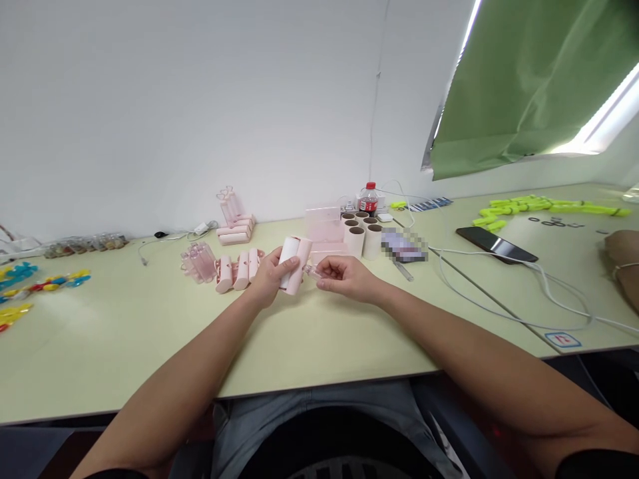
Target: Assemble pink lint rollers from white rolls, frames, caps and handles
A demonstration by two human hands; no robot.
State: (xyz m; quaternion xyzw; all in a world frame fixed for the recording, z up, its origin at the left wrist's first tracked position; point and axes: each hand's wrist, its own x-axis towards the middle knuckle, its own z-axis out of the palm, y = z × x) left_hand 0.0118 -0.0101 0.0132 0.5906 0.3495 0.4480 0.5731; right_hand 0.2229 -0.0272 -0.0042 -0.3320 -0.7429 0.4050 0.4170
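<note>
Above the middle of the table, my left hand [268, 278] is closed round a pale pink case [299, 265] with a white panel, held tilted. Fingers curled, my right hand [345, 277] pinches a small clear plastic piece [312, 271] against the case's right side; whether it is inserted I cannot tell. Left of my left hand lie several pink rolled cases [242, 269] and a bundle of clear pink tubes [199, 261]. Just behind my right hand is a translucent pink box [323, 224].
Cardboard tubes [372, 241] and a cola bottle [368, 199] stand behind my right hand. A phone [496, 244] and a white cable [479, 299] lie to the right. More pink cases [235, 231] rest near the wall. Colourful plastic pieces [52, 284] lie far left.
</note>
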